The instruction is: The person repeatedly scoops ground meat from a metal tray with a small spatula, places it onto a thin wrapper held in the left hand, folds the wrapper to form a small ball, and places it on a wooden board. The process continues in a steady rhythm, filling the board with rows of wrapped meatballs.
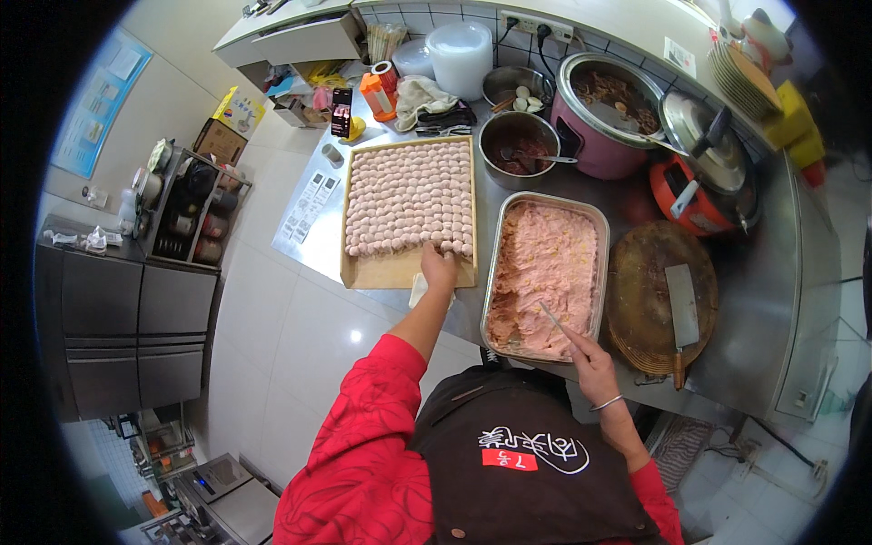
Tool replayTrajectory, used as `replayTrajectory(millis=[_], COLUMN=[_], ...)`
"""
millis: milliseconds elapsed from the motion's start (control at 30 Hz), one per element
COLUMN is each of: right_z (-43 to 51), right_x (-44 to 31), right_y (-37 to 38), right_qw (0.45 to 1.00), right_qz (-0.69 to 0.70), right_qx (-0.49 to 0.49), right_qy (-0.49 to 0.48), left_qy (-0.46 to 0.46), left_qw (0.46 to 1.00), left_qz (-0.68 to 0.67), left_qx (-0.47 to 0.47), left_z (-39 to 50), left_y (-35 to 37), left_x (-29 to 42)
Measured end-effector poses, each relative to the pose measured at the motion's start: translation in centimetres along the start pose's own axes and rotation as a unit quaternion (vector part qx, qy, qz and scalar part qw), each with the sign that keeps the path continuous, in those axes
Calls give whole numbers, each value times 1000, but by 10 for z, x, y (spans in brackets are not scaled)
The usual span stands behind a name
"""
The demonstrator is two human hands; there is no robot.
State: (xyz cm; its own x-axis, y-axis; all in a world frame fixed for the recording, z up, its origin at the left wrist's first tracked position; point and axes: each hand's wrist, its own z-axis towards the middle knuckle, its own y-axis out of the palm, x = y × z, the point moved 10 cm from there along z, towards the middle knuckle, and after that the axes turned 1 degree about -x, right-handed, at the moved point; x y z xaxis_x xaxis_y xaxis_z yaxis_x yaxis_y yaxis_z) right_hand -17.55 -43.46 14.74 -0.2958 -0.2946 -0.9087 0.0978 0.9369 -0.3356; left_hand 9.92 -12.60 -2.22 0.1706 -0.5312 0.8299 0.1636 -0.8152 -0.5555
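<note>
My left hand (439,264) is at the near edge of the rows of small filled dumplings (409,197) on a wooden tray (381,272); its fingertips touch the front row, and whether they pinch a dumpling is hidden. In my right hand (591,364) is a thin flat spatula or stick (553,318), its tip in the pink minced meat filling (548,259). That filling lies in a rectangular metal pan (602,272) right of the tray. A pale stack, perhaps wrappers (420,289), shows partly behind my left wrist.
Right of the pan, a cleaver (682,306) lies on a round wooden chopping block (627,293). Behind stand a metal pot (519,174), a pink cooker (599,150) and a red cooker (681,204). A phone (341,112) stands beyond the tray; printed slips (310,208) lie left.
</note>
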Motion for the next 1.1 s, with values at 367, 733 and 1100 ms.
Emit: replayTrajectory(millis=[367, 733, 1100], right_z=[37, 118, 121], right_x=[20, 11, 62], right_y=[31, 79, 104], right_qw=[998, 965, 964], right_qz=[-37, -243, 233], right_qx=[-36, -24, -84], right_qy=[31, -95, 102], left_qy=[36, 272, 340], left_qw=[999, 874, 874], left_qz=[-17, 251, 175], left_qx=[-2, -315, -300], left_z=[-4, -87, -83], left_y=[-11, -47, -46], left_x=[9, 26, 20])
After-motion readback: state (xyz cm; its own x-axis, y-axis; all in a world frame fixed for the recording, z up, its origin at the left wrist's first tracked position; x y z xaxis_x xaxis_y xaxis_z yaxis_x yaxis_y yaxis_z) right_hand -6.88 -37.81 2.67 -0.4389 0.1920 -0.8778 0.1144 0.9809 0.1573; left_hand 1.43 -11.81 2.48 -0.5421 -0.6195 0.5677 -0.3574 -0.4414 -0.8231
